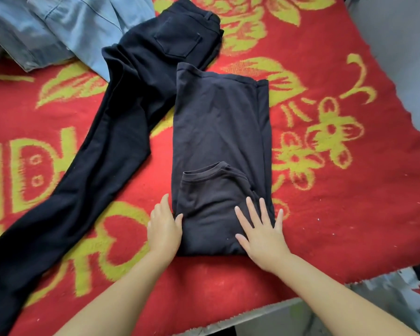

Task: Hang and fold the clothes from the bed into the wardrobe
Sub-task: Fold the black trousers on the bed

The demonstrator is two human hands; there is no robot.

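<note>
- Pressing flat, the right hand (262, 236) spreads its fingers wide on the near end of the shirt (218, 146).
- Left hand (164, 229) lies against the shirt's left edge, thumb on the cloth, fingers straight.
- Shirt is folded into a long strip on the red blanket (337, 190).
- Black trousers (102, 154) lie just left; jeans (58, 30) beyond.

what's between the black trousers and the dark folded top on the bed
In the head view, only a narrow strip of the red and yellow blanket lies between the black trousers and the dark folded top; near the waistband they nearly touch.
</note>
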